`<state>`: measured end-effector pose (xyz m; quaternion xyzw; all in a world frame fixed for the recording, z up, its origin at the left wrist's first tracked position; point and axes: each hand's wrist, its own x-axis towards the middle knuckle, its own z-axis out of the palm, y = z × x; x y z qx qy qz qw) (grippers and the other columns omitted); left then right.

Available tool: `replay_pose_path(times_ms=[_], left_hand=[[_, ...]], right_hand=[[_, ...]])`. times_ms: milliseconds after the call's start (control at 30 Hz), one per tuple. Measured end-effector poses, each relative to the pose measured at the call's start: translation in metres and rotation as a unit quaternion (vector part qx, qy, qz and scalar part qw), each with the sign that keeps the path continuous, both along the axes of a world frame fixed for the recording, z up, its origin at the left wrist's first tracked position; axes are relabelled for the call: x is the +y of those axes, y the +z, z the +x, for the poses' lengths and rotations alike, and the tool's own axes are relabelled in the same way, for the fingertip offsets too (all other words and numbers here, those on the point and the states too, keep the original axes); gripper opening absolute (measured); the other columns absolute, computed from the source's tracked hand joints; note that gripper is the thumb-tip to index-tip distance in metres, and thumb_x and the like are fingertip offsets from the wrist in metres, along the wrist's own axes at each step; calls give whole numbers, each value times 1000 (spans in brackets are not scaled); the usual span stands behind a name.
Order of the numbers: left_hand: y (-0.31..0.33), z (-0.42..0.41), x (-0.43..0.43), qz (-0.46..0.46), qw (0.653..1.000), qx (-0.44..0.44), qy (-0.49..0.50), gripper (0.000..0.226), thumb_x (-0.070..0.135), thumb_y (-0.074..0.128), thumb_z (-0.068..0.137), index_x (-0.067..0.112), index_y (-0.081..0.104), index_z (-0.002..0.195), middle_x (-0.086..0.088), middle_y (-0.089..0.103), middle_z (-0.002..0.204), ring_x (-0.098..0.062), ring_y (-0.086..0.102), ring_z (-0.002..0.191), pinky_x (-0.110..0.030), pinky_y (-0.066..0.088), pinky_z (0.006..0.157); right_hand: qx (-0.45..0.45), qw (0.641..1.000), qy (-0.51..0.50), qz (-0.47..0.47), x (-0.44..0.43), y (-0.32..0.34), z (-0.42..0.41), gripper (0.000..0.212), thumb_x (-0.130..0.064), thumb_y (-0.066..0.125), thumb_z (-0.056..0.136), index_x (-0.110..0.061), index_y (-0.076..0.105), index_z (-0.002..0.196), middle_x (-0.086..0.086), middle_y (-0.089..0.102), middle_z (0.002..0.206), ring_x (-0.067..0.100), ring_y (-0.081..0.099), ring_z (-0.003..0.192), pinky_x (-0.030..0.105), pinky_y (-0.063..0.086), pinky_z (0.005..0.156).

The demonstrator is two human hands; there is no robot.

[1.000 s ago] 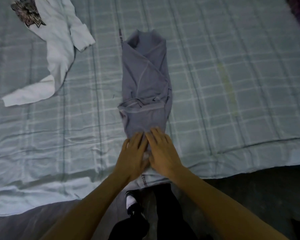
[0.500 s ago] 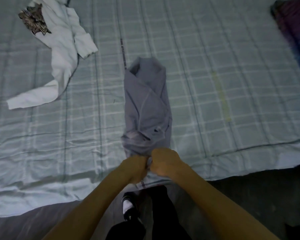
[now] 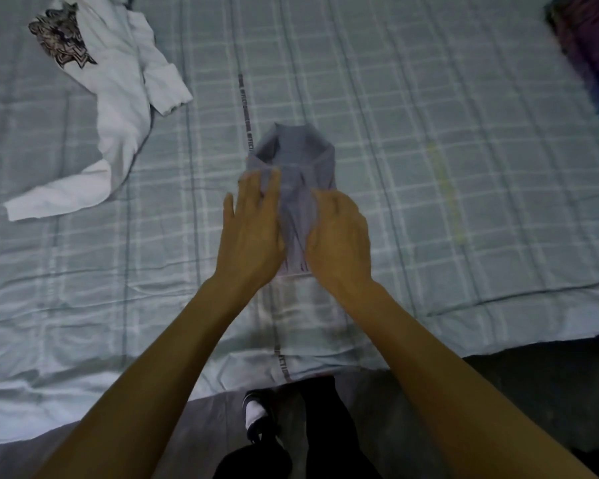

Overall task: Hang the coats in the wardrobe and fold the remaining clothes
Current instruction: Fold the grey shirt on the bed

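1. Far left, toward the top: white long-sleeved top (image 3: 118, 108), crumpled and unfolded on the pale checked bed sheet (image 3: 429, 98). Dark patterned print (image 3: 61, 43) near its upper end, one sleeve trailing down and left, one cuff pointing toward the middle. Well apart from both hands.
2. Just left of centre: dark lettered strip (image 3: 245, 108) printed down the sheet, passing under the grey garment's left edge.
3. Left hand (image 3: 253, 229): open, palm down, fingers straight and close together, pressing flat on the left side of the grey garment. Thumb spread outward over the bare sheet.
4. Lower down, past the near edge of the bed: foot in a white sock and dark shoe (image 3: 256, 414), with a dark trouser leg (image 3: 325, 426) just beside it.
5. Centre: grey garment (image 3: 300, 188), folded into a narrow bundle, lying lengthwise on the sheet between the two hands. Far end open in a collar-like fold beyond the fingertips; near end level with the wrists.
6. Right hand (image 3: 339, 236): knuckles up, fingers curled down over the right side of the bundle, gripping the fabric. Fingertips hidden.
7. Far right, top corner: dark purple and blue cloth item (image 3: 595, 63) on the bed, blurred and cut by the frame edge; kind impossible to tell.
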<state>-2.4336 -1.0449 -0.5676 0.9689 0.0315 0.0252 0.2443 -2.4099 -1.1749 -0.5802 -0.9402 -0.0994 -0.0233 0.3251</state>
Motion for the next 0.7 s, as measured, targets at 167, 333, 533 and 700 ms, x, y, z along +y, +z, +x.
replay_pose_path(times_ms=[167,333,533,700], left_hand=[[-74,-27,12,105,984,123,-79,85,33,66,82,6,19,148,-20,22,153,-36,19,141,-57,20,111],[-111,-10,17,145,978,123,-91,93,34,78,68,8,32,144,-23,35,145,-43,33,133,-61,34,102],[-107,7,17,89,990,58,-95,42,11,54,73,6,61,114,-17,65,102,-37,60,91,-41,48,70],[-47,-17,15,-48,927,319,-190,11,24,56,90,20,65,93,-2,67,90,-22,62,82,-27,45,69]], right_hand=[[112,964,182,-158,-2,-67,-10,73,-19,62,86,-11,25,149,18,25,153,33,21,142,46,21,115],[115,955,164,-220,-1,-92,2,85,-22,63,86,-20,10,152,12,2,159,29,1,146,45,9,116],[26,985,116,-126,3,-96,9,22,4,69,65,-6,70,86,16,69,84,33,66,77,40,48,69],[148,967,167,-126,-19,-34,-19,27,-31,50,88,-21,54,63,-6,47,54,8,39,47,23,24,47]])
